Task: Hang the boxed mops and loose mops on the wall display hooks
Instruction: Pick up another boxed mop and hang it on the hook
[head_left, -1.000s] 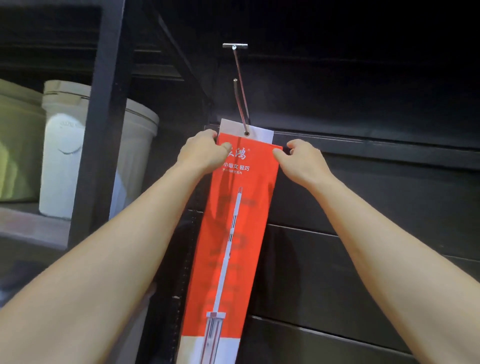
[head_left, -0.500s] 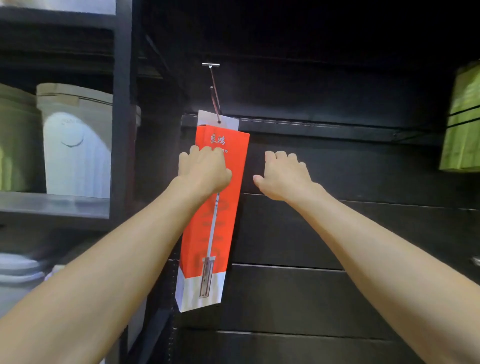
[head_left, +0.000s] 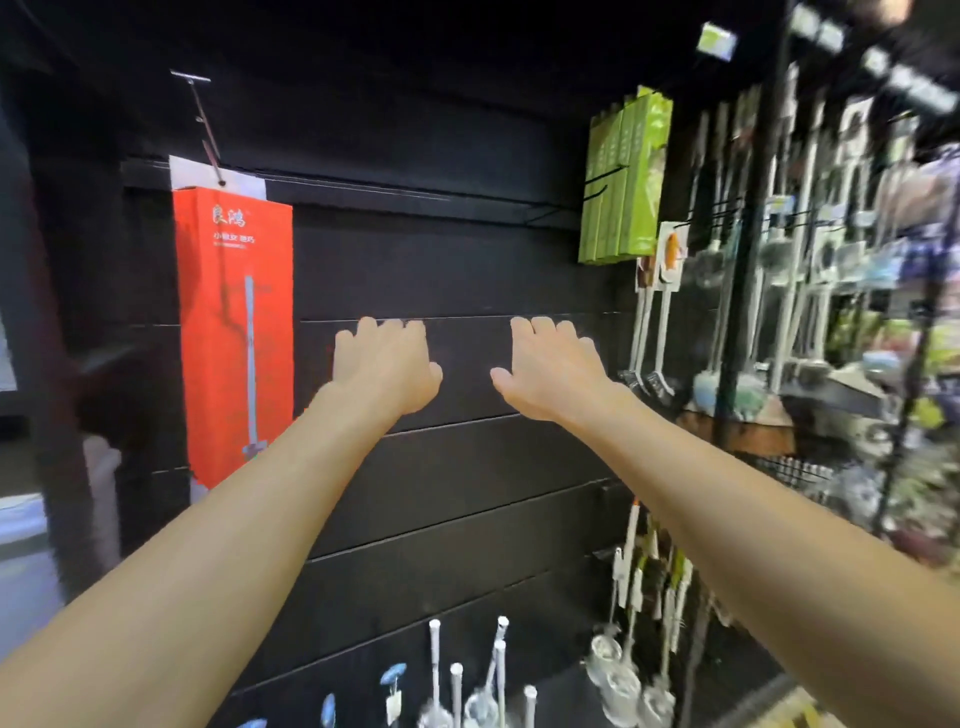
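A long red mop box (head_left: 234, 332) hangs by its white tab from a metal display hook (head_left: 203, 122) on the black slat wall (head_left: 452, 270) at the left. My left hand (head_left: 387, 366) is held out to the right of the box, apart from it, fingers relaxed and empty. My right hand (head_left: 550, 366) is level with it further right, also relaxed and empty. Several green mop boxes (head_left: 626, 179) hang on the wall at the upper right. Loose mops (head_left: 467, 680) with white handles stand low against the wall.
More long-handled mops and brushes (head_left: 654, 332) hang to the right, with a blurred rack of goods (head_left: 841, 260) behind them. Further cleaning tools (head_left: 634, 623) stand at the lower right. A dark shelf post (head_left: 47, 364) is at the left edge.
Both hands have let go of the red box, which now hangs alone on the hook. The hands have drawn right and away, and the view has swung right and back.
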